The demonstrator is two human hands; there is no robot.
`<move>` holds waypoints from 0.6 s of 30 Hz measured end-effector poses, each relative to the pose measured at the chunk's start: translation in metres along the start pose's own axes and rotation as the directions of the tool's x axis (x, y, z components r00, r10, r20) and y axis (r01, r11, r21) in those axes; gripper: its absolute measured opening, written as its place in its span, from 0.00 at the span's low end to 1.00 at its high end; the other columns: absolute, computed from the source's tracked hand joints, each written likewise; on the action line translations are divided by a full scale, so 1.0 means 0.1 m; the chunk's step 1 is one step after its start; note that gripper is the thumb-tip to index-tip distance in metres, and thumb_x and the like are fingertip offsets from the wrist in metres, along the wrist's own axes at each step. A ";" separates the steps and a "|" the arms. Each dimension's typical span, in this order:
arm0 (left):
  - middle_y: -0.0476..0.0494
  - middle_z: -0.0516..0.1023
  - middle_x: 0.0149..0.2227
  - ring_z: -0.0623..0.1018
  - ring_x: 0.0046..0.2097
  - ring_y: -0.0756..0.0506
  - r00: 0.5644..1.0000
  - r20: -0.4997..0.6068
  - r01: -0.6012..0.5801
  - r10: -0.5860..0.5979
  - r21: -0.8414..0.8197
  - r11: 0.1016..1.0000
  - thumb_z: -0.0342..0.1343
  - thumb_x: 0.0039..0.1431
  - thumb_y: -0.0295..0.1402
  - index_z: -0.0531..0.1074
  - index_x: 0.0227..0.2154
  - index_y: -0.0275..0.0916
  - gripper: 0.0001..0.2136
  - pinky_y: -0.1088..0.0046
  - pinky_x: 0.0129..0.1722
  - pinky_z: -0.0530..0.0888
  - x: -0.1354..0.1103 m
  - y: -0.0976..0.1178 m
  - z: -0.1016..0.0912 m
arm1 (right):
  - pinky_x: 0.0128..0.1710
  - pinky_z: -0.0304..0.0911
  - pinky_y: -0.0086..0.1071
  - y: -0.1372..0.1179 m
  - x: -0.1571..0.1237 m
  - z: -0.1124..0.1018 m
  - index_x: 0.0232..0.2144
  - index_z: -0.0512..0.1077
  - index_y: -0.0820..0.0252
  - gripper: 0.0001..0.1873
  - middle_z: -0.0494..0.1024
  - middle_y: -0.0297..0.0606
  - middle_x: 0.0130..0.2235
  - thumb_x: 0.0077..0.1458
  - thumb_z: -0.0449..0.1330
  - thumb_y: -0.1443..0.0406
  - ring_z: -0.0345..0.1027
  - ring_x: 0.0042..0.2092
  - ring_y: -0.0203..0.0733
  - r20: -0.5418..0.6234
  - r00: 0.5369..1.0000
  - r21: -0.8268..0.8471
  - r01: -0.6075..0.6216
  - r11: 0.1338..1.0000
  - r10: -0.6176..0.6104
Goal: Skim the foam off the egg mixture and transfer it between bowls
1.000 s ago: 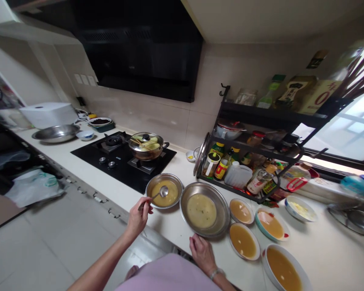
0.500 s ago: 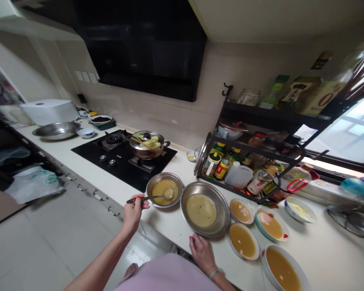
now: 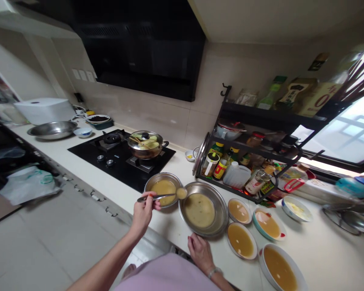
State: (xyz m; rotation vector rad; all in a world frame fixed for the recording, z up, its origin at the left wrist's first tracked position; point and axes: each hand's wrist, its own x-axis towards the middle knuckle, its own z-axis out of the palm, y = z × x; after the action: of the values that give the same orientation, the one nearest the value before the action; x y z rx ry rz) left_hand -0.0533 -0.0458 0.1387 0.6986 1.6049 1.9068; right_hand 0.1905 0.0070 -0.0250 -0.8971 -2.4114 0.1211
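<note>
My left hand (image 3: 146,208) is closed around the dark handle of a ladle (image 3: 182,193). The ladle's scoop carries yellowish liquid over the meeting rims of two metal bowls. Below it on the left is the smaller steel bowl (image 3: 148,184), holding the same yellow liquid. To its right stands the larger steel basin (image 3: 221,202), with paler liquid and dark specks in the bottom. My right hand (image 3: 199,248) rests curled at the counter's front edge, just below the basin, with nothing visible in its fingers.
Several bowls of brown-yellow liquid, including one white bowl (image 3: 241,241), stand right of the basin. A lidded pot (image 3: 144,144) sits on the black hob (image 3: 87,153). Behind is a black rack (image 3: 261,151) of bottles. Further left lies a wide steel pan (image 3: 53,130).
My left hand has lifted the ladle out of the smaller bowl and moved it right, toward the larger basin. The right hand has stayed at the counter edge.
</note>
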 end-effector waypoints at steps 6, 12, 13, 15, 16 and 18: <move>0.48 0.73 0.23 0.76 0.23 0.49 0.953 0.266 -0.190 0.147 0.145 0.971 0.44 0.63 0.38 0.68 0.37 0.36 0.12 0.72 0.25 0.74 -0.24 -0.19 0.24 | 0.28 0.49 0.28 0.00 0.00 0.01 0.25 0.66 0.58 0.18 0.70 0.33 0.22 0.65 0.43 0.64 0.65 0.24 0.33 -0.019 1.000 0.006 -0.008 1.000 0.008; 0.45 0.72 0.30 0.74 0.30 0.50 0.594 0.643 -0.719 0.483 0.157 0.677 0.44 0.62 0.25 0.68 0.42 0.38 0.10 0.74 0.30 0.73 -0.35 -0.26 0.18 | 0.29 0.51 0.28 0.01 -0.01 0.03 0.29 0.68 0.57 0.17 0.73 0.34 0.24 0.64 0.43 0.64 0.67 0.26 0.35 -0.017 1.000 0.031 -0.009 0.999 0.010; 0.45 0.72 0.30 0.74 0.31 0.50 0.567 0.651 -0.748 0.504 0.152 0.646 0.45 0.61 0.24 0.68 0.43 0.39 0.11 0.74 0.31 0.73 -0.34 -0.25 0.15 | 0.28 0.51 0.28 0.01 -0.01 0.02 0.29 0.68 0.57 0.17 0.73 0.34 0.24 0.64 0.43 0.64 0.67 0.26 0.35 -0.015 1.000 0.030 -0.013 0.999 0.013; 0.45 0.72 0.30 0.75 0.30 0.50 0.625 0.578 -0.725 0.524 0.182 0.664 0.44 0.61 0.25 0.68 0.42 0.39 0.10 0.74 0.31 0.73 -0.29 -0.22 0.08 | 0.28 0.50 0.29 0.00 0.00 0.02 0.27 0.67 0.57 0.17 0.72 0.34 0.23 0.64 0.43 0.64 0.66 0.25 0.35 -0.009 1.000 0.017 -0.017 1.000 0.017; 0.46 0.72 0.30 0.75 0.29 0.50 0.696 0.499 -0.674 0.516 0.208 0.709 0.44 0.62 0.26 0.68 0.42 0.39 0.10 0.74 0.31 0.73 -0.25 -0.21 0.04 | 0.28 0.50 0.29 0.00 0.00 0.01 0.26 0.67 0.57 0.17 0.71 0.33 0.23 0.64 0.44 0.64 0.66 0.25 0.35 -0.005 1.000 0.010 -0.017 1.000 0.018; 0.47 0.73 0.28 0.76 0.27 0.50 0.846 0.301 -0.516 0.440 0.256 0.818 0.43 0.63 0.29 0.67 0.41 0.39 0.09 0.73 0.29 0.74 -0.14 -0.20 -0.07 | 0.27 0.49 0.29 0.00 0.00 0.01 0.25 0.66 0.57 0.17 0.71 0.33 0.22 0.64 0.44 0.65 0.65 0.24 0.34 0.004 1.000 0.000 -0.013 1.000 0.013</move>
State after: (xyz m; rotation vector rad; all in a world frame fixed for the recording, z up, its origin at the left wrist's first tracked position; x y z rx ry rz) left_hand -0.0466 -0.0573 0.1170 1.5407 1.7244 1.8013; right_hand 0.1899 0.0069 -0.0255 -0.9138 -2.4098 0.1283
